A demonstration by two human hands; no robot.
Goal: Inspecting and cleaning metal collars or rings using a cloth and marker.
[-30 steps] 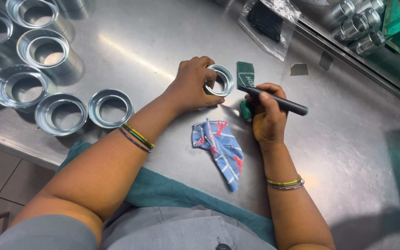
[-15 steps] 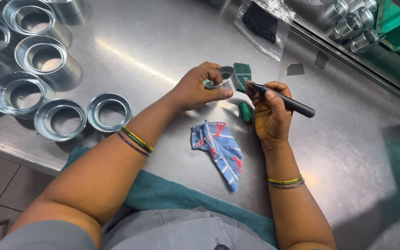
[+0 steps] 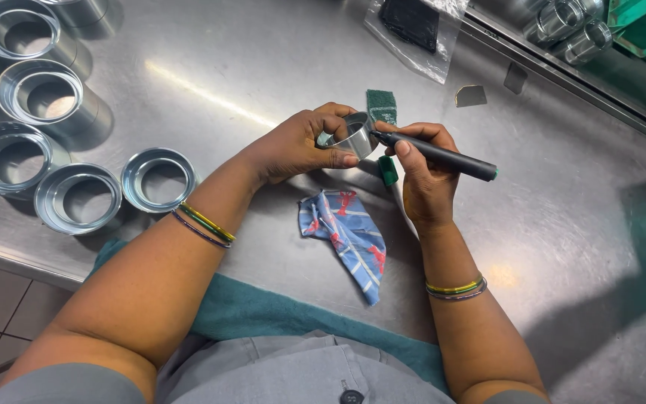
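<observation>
Holding the small metal ring [image 3: 353,136] up off the counter [image 3: 562,224], your left hand [image 3: 300,146] is clenched around it, thumb along its near wall and fingers curled over the far rim; its open mouth is tipped up and to the left, so its axis leans away from your right hand [image 3: 424,179]; that hand lies just to the right of the ring and grips a dark marker pen [image 3: 443,155] between thumb and fingers; the pen's long axis runs from lower right to upper left, its tip touching or nearly touching the ring's right-hand outer wall; I cannot tell which; the right hand is the nearer one to that wall, the left one covers the opposite side; just beyond the ring a green scouring pad [image 3: 381,106] lies on the counter; below your hands lies a crumpled blue patterned cloth [image 3: 349,236]; well apart to the left stand several larger flanged metal rings [image 3: 158,178].
</observation>
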